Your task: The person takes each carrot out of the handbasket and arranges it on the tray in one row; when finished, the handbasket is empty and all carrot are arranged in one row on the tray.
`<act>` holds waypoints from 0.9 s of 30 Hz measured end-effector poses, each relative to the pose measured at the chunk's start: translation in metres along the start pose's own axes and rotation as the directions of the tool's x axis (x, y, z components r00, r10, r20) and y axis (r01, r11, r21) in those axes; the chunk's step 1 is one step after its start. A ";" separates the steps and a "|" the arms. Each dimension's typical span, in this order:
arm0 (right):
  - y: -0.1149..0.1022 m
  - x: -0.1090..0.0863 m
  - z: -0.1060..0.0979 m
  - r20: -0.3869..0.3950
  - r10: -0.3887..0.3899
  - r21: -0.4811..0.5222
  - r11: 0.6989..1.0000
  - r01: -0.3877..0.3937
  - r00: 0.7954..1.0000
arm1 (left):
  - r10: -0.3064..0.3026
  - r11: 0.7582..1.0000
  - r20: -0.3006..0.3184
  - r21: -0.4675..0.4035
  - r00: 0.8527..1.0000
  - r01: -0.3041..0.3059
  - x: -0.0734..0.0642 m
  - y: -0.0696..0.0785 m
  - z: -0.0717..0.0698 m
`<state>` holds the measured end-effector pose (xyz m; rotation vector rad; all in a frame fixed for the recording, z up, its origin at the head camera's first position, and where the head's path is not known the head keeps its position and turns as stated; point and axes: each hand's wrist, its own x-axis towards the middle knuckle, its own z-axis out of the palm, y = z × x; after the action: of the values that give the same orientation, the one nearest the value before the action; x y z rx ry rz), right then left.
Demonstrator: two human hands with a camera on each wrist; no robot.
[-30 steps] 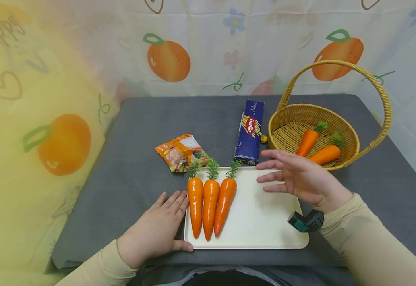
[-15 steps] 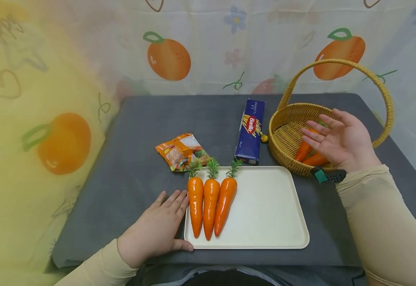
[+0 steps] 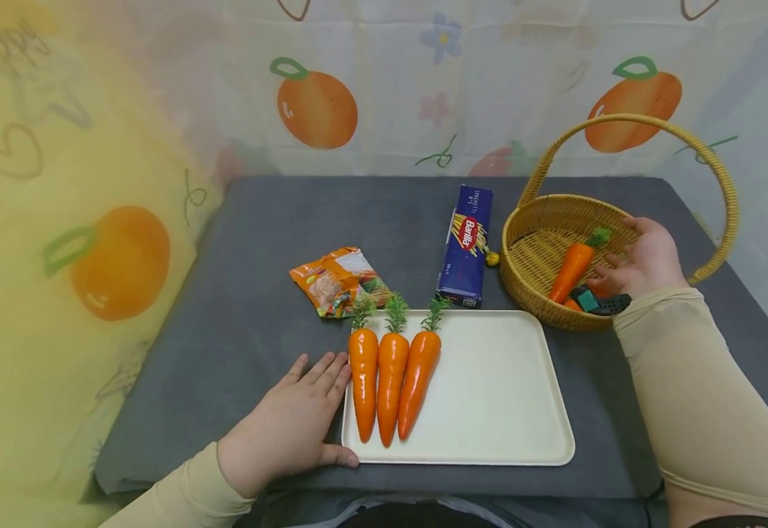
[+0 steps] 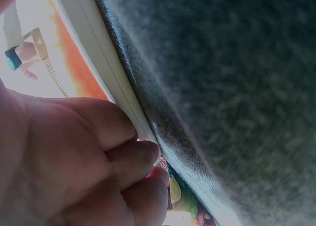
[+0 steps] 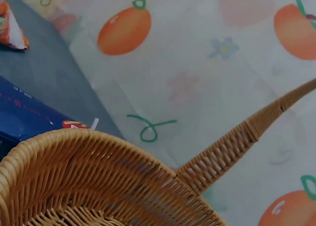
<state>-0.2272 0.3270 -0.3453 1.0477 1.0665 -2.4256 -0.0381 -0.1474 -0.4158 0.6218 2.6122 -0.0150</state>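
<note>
Steadying tray (image 3: 489,389), likely: left hand (image 3: 287,425), grip flat, fingers straight against 9-o'clock edge. 3 carrots (image 3: 393,381) side by side on it, rim probably checking any roll. Right hand (image 3: 651,257) inside basket (image 3: 542,246), table's (image 3: 251,235) 2 o'clock, beside upper carrot (image 3: 573,271); pinching or spread, can't tell.

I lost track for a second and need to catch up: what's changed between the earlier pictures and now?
The right hand moved from above the tray rightward and forward, then down into the basket, where it largely hides one carrot; whether it grips it can't be told. Unchanged: the left hand at the tray's left edge, the three carrots on the tray, the spaghetti box.
</note>
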 end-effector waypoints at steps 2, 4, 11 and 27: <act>-0.001 0.003 0.000 -0.011 0.018 -0.001 1.000 -0.018 1.000 | 0.004 1.000 -0.002 0.000 1.000 -0.004 0.000 0.000 0.000; -0.001 0.006 0.002 0.004 0.041 -0.005 0.999 -0.041 0.999 | 0.006 1.000 -0.005 0.005 1.000 -0.006 0.000 0.001 0.000; 0.005 0.018 0.012 0.072 0.114 -0.071 0.992 -0.109 0.991 | 0.012 1.000 -0.009 0.018 1.000 -0.012 -0.002 0.000 0.001; 0.022 0.040 0.037 0.211 0.188 -0.497 0.865 -0.060 0.959 | 0.012 1.000 -0.002 0.024 1.000 -0.011 0.001 0.000 -0.002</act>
<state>-0.2624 0.2858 -0.3680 0.5970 1.3691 -1.9597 -0.0393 -0.1472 -0.4147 0.6456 2.6140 -0.0427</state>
